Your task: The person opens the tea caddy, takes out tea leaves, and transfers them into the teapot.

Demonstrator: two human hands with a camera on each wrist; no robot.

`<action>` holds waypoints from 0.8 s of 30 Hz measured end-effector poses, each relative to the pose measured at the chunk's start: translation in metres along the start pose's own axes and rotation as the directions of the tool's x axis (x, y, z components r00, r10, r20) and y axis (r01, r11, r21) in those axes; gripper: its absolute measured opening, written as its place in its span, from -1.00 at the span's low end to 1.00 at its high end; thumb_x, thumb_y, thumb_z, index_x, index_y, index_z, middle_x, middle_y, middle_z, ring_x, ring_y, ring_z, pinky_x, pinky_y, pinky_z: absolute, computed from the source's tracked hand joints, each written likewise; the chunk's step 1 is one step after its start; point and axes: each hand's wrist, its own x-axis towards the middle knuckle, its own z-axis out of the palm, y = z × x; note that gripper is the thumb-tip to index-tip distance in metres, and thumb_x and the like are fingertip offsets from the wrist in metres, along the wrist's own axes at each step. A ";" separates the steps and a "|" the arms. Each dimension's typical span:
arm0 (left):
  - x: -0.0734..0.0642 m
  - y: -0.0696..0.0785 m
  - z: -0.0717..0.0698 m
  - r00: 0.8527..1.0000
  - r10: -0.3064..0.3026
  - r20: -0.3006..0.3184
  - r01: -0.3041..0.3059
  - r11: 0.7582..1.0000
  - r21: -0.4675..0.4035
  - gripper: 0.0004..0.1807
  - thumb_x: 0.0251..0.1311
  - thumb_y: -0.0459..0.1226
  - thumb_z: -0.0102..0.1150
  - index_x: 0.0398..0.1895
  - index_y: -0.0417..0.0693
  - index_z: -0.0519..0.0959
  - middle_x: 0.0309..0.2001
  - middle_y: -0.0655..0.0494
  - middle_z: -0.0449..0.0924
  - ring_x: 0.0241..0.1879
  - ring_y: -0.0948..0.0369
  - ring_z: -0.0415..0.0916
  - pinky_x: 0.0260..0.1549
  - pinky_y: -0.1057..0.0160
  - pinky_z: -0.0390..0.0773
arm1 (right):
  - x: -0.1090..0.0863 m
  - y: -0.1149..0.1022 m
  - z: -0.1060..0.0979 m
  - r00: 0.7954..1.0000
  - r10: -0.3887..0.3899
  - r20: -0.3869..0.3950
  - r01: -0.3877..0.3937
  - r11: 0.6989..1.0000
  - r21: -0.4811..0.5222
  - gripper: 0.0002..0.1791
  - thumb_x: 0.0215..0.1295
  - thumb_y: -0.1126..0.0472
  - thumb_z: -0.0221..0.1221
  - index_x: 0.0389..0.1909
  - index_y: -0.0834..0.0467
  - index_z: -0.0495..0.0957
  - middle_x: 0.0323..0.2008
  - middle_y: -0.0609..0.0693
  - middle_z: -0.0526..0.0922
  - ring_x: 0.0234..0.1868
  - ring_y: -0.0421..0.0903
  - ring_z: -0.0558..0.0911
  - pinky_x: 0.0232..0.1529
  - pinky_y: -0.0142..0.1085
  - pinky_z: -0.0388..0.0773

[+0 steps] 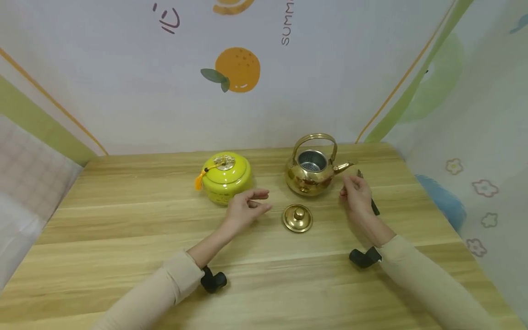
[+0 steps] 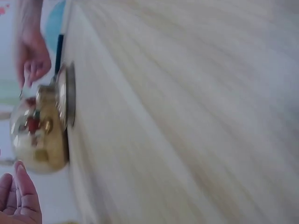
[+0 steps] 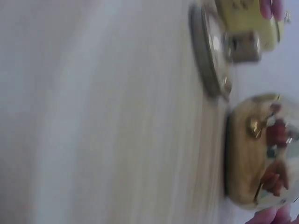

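Observation:
A brass teapot [image 1: 310,179] stands upright with its arched handle raised, its mouth uncovered and a metal strainer [image 1: 312,161] inside. In front of it lies the round brass lid [image 1: 298,218], knob up. My left hand [image 1: 246,207] hovers between a yellow-green lidded jar [image 1: 226,180] and the lid, thumb and fingers apart, holding nothing. To the right of the teapot, just below its spout, is my right hand [image 1: 358,195], fingers loosely curled with nothing visible in them. A slim dark-handled tool [image 1: 375,207] lies on the table, partly hidden beneath that hand.
The wooden table [image 1: 264,293] backs onto a printed white cloth [image 1: 136,91], with more cloth at both sides. An orange tassel [image 1: 199,181] hangs from the jar's lid. Black wrist mounts [image 1: 213,280] project below both wrists.

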 end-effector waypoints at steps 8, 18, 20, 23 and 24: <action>-0.018 0.003 -0.039 0.995 -0.041 -0.094 0.039 0.999 -0.032 -0.57 0.14 -0.27 0.28 0.08 -0.23 0.50 0.08 -0.13 0.55 -0.21 0.19 0.59 -0.34 0.45 0.57 | -0.031 -0.007 0.010 0.995 -0.056 0.082 0.052 0.997 0.056 -0.83 0.38 0.11 0.05 -0.17 0.07 0.29 -0.55 -0.17 0.41 -0.54 -0.31 0.45 -0.45 -0.53 0.48; -0.029 0.002 -0.066 0.983 -0.028 -0.183 0.023 0.999 -0.029 -0.60 0.15 -0.29 0.27 0.05 -0.24 0.51 0.08 -0.08 0.54 -0.29 0.41 0.55 -0.34 0.49 0.56 | -0.052 -0.013 0.049 0.964 -0.179 0.195 0.183 0.983 -0.004 -0.94 0.42 0.22 -0.01 -0.18 0.11 0.33 -0.51 -0.15 0.44 -0.53 -0.30 0.44 -0.44 -0.52 0.47; -0.030 0.002 -0.070 0.980 -0.027 -0.197 0.020 0.999 -0.037 -0.61 0.15 -0.30 0.27 0.05 -0.23 0.52 0.07 -0.08 0.55 -0.30 0.42 0.56 -0.33 0.49 0.57 | -0.054 -0.014 0.057 0.953 -0.203 0.223 0.209 0.978 -0.004 -0.94 0.42 0.24 -0.01 -0.18 0.13 0.33 -0.48 -0.14 0.45 -0.52 -0.30 0.44 -0.44 -0.52 0.47; -0.030 0.001 -0.074 0.976 -0.030 -0.217 0.019 0.999 -0.049 -0.62 0.15 -0.30 0.26 0.04 -0.22 0.52 0.06 -0.08 0.55 -0.31 0.41 0.56 -0.33 0.49 0.57 | -0.055 -0.016 0.069 0.936 -0.240 0.257 0.248 0.969 0.004 -0.93 0.41 0.25 0.00 -0.18 0.16 0.33 -0.48 -0.14 0.45 -0.53 -0.29 0.44 -0.45 -0.52 0.47; -0.031 0.002 -0.074 0.974 -0.030 -0.224 0.019 0.999 -0.050 -0.61 0.15 -0.30 0.27 0.05 -0.22 0.52 0.06 -0.08 0.55 -0.31 0.41 0.56 -0.32 0.49 0.57 | -0.056 -0.016 0.073 0.932 -0.249 0.262 0.256 0.967 0.009 -0.93 0.41 0.26 0.00 -0.18 0.16 0.33 -0.48 -0.12 0.45 -0.53 -0.29 0.44 -0.45 -0.51 0.47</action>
